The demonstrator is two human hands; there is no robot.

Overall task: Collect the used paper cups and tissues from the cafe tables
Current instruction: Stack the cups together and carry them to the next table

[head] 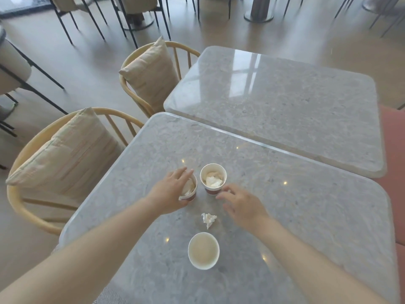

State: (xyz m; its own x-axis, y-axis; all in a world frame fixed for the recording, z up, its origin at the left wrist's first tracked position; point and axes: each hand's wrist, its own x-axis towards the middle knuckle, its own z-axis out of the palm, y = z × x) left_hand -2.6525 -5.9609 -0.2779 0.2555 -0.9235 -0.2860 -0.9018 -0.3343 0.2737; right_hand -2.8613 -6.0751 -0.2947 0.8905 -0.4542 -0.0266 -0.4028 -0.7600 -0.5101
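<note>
Three paper cups stand on the near grey marble table (306,216). My left hand (169,193) wraps around the left cup (190,189), which has a tissue stuffed inside. The middle cup (213,178) also holds a crumpled tissue; my right hand (238,206) hovers just to its right and front with fingers spread, holding nothing. A loose crumpled white tissue (208,219) lies on the table between my arms. The nearest cup (203,250) stands upright and looks empty inside.
A second marble table (285,106) adjoins on the far side. Two wooden chairs with beige cushions (72,154) (151,73) stand along the left edge. A pink seat (394,150) runs along the right. More chairs and table legs stand across the floor behind.
</note>
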